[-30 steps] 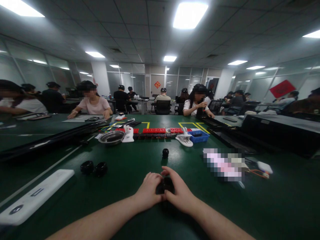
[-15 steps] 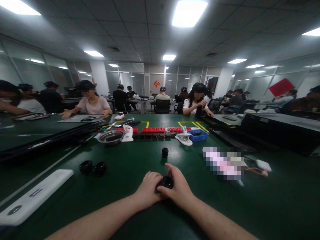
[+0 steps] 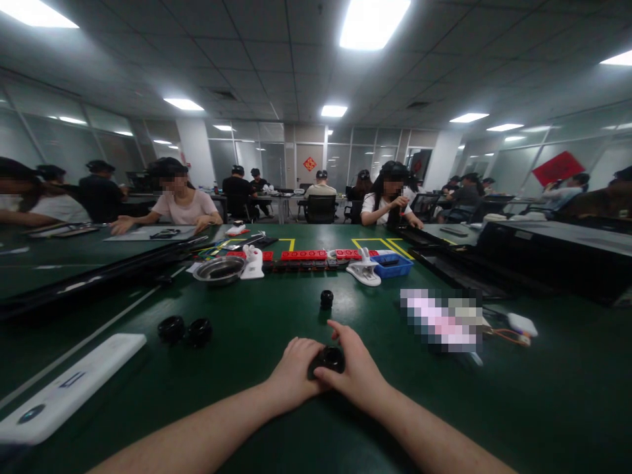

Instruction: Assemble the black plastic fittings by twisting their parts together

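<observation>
A glossy black ring-shaped part with a hole in its top sits between my hands, low over the green table. My left hand is closed against its left side, the fingers partly hidden behind it. Round the right side curl the thumb and fingers of my right hand, with the index finger stretched forward. Just beyond my fingertips stands a smaller black ribbed part. To the left are two similar black round parts, one beside the other.
A long white device lies at the left. Farther back are a metal bowl, white clips, red blocks and a blue bin. Black panels flank the table. Across it, a person sits.
The black part between my hands has tilted slightly, its hole now turned a little to the right. Both hands have stayed nearly in place.
</observation>
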Demonstrator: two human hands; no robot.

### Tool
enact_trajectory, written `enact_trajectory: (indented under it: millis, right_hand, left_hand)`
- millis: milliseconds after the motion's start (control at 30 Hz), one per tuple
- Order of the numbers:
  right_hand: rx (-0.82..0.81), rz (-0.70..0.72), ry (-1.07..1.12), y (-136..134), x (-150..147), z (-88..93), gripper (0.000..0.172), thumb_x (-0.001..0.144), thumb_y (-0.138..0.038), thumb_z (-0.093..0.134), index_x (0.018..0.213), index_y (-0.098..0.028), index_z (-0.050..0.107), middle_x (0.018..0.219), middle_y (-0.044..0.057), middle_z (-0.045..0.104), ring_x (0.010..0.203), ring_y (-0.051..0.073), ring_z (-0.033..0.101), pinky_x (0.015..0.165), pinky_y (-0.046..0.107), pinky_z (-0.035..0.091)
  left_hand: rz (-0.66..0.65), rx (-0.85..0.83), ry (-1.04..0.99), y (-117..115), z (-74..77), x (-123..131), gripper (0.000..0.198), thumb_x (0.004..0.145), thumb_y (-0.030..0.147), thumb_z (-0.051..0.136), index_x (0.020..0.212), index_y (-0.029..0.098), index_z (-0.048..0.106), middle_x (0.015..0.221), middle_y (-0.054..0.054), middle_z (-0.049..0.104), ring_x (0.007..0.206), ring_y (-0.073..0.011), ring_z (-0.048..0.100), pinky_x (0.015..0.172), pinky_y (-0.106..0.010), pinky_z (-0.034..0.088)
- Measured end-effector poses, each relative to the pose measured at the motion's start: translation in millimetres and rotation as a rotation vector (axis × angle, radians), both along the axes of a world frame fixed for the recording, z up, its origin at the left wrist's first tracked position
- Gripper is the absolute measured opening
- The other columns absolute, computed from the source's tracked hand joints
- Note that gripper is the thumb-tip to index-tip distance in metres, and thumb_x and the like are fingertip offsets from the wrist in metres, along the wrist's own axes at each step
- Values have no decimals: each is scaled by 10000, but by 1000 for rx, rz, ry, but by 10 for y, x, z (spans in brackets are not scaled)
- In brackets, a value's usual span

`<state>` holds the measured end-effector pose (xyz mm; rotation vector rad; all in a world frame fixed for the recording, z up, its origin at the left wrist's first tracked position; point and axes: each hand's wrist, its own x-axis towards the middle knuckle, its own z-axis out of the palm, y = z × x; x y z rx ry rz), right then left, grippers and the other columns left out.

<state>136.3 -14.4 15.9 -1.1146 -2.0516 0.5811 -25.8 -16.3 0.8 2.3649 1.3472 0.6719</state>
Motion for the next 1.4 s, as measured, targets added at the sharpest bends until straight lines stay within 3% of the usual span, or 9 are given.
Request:
enact_trajectory:
  millis: [233, 533, 667, 767, 867, 967, 1067, 1200, 1400]
  right_hand:
    - [0, 163, 22, -13, 14, -12, 667, 621, -52, 485, 1245, -195, 295, 1163, 76, 458, 1074, 195, 435, 943, 371, 328]
    - [-11, -68, -26, 5, -32, 6, 668, 608, -249, 645, 1203, -144, 361, 954, 75, 514, 908, 225, 493, 847, 390, 393]
    - [-77, 90, 19, -16, 0, 5, 633, 647, -122, 532, 1238, -171, 313, 1045, 77, 515, 976, 202, 495, 895, 370, 371]
    - [-59, 222, 7, -51, 34, 40, 730, 610, -87, 528, 1277, -196, 250, 1272, 95, 373, 1162, 226, 361, 981, 400, 275]
    - [-9, 109, -39, -59, 26, 51, 762, 600, -178, 611, 1276, -197, 258, 1295, 106, 332, 1197, 263, 296, 993, 440, 238]
    - [-4, -28, -53, -39, -12, 19, 731, 583, -242, 655, 1231, -180, 323, 1147, 103, 444, 1087, 265, 406, 943, 431, 308]
    - [-29, 25, -13, -29, -25, -8, 597, 619, -133, 558, 1181, -176, 362, 1032, 78, 500, 991, 222, 477, 905, 392, 356]
    - [-15, 183, -8, -48, 7, 19, 672, 569, -56, 493, 1207, -187, 326, 1220, 95, 405, 1138, 234, 374, 968, 405, 287]
    - [20, -51, -48, -23, 7, 50, 609, 611, -241, 635, 1159, -172, 380, 1076, 91, 479, 1014, 241, 454, 896, 407, 352]
  left_hand:
    - [-4, -12, 18, 0, 9, 0, 345, 652, 360, 622, 937, 185, 539, 1002, -53, 538, 953, -232, 465, 890, -392, 320]
    - [-12, 23, 26, 8, -11, 2, 308, 673, 383, 603, 921, 208, 547, 953, -27, 541, 904, -213, 476, 856, -371, 338]
    - [-11, -7, 38, -4, 13, 2, 314, 673, 374, 602, 930, 203, 548, 985, -39, 536, 941, -226, 462, 894, -390, 315]
    - [-1, -15, 51, -2, -5, -8, 342, 658, 380, 611, 934, 190, 542, 1020, -55, 527, 977, -242, 445, 930, -417, 280]
    - [-10, -7, 49, 2, -18, -13, 338, 665, 354, 601, 953, 192, 530, 1014, -52, 528, 955, -232, 456, 949, -432, 255]
    - [-8, -13, 44, -2, -2, -4, 304, 667, 326, 597, 936, 200, 532, 982, -41, 534, 922, -220, 470, 939, -425, 271]
    - [-11, -29, 33, -11, 22, 9, 317, 663, 340, 611, 939, 204, 536, 986, -40, 535, 938, -223, 466, 935, -418, 277]
    - [-9, -13, 29, -11, 22, 9, 340, 661, 363, 623, 939, 183, 543, 1016, -55, 529, 977, -236, 447, 933, -410, 277]
    - [-12, -20, 24, 2, 8, 5, 330, 656, 393, 622, 915, 204, 545, 976, -36, 541, 932, -228, 467, 897, -400, 304]
